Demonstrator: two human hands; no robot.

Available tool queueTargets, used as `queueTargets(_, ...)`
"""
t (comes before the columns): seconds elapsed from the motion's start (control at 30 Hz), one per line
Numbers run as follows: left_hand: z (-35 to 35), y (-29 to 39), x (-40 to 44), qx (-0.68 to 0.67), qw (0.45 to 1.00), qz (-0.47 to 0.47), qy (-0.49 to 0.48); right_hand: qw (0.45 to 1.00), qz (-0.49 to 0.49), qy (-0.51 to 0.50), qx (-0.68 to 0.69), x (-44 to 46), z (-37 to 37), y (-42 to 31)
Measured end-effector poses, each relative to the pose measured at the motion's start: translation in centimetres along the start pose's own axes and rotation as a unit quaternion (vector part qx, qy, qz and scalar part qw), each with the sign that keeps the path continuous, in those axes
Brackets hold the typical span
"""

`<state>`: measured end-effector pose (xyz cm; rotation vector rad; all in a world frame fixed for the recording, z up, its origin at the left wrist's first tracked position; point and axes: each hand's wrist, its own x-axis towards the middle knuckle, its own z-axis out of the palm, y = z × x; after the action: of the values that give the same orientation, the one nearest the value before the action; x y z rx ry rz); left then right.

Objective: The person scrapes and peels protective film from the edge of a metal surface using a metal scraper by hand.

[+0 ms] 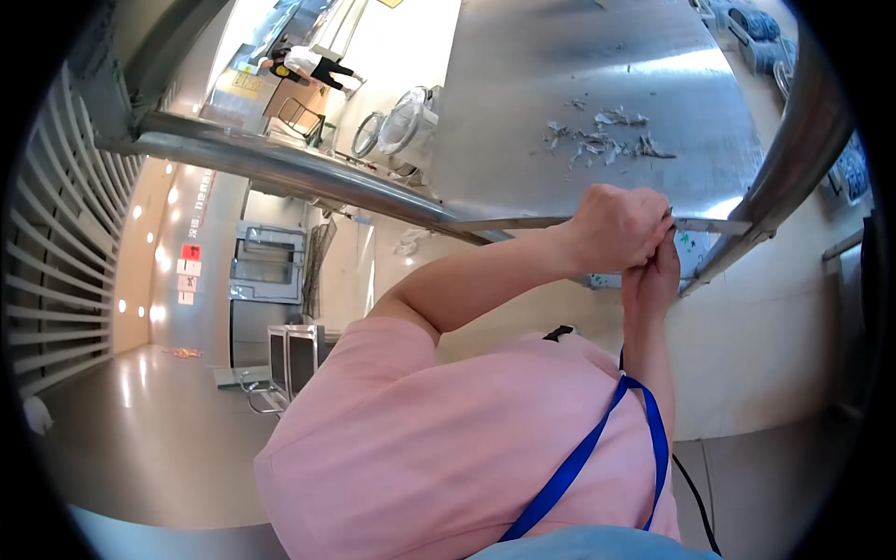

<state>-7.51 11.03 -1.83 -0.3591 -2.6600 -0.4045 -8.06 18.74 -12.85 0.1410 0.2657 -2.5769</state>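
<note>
My left hand (616, 226) is closed in a fist at the near edge of a stainless steel table (523, 103). Below and against it, my right hand (651, 280) is closed too, its fingertips meeting the left hand's. A small dark bit shows where the fingers meet, but I cannot make out what it is. On the tabletop, beyond my hands, lie torn greyish scraps (611, 138) in a loose scatter.
A metal tube (308, 168) runs along the table's left, and a thick post (793, 159) stands on the right. Blue rolls (754, 26) sit at the far right. Two people (313, 67) stand far off. A blue lanyard (569, 467) hangs over my pink shirt.
</note>
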Motion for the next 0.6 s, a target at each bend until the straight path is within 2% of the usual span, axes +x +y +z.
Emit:
queueTargets(0.03, 0.0, 0.0, 0.1, 0.000, 1.000, -0.009, -0.007, 1.000, 0.007, 0.013, -0.001, -0.1, 0.0, -0.1)
queueTargets(0.07, -0.1, -0.3, 0.3, 0.011, 1.000, -0.006, -0.006, 0.998, 0.022, -0.062, 0.016, 0.1, -0.9, -0.2)
queueTargets(0.17, 0.6, 0.4, 0.5, 0.019, 0.999, -0.016, -0.031, 1.000, 0.020, -0.020, -0.010, 0.3, -1.4, -0.3)
queueTargets(0.23, 0.3, 0.7, 0.8, 0.006, 0.998, -0.035, -0.054, 0.999, 0.014, 0.006, 0.028, -0.3, -0.1, -1.0)
queueTargets(0.33, -0.5, 0.6, 1.1, 0.009, 0.996, -0.050, -0.077, 0.999, 0.030, 0.003, 0.045, 0.0, 0.0, -0.6)
queueTargets(0.53, -1.0, 0.5, 0.8, 0.008, 0.998, -0.035, -0.059, 0.999, 0.031, -0.012, 0.029, -0.6, 0.6, -0.7)
queueTargets(0.6, -1.2, 0.2, 0.5, -0.060, 0.996, -0.051, -0.041, 0.999, 0.027, -0.033, 0.013, -0.9, 0.7, -1.1)
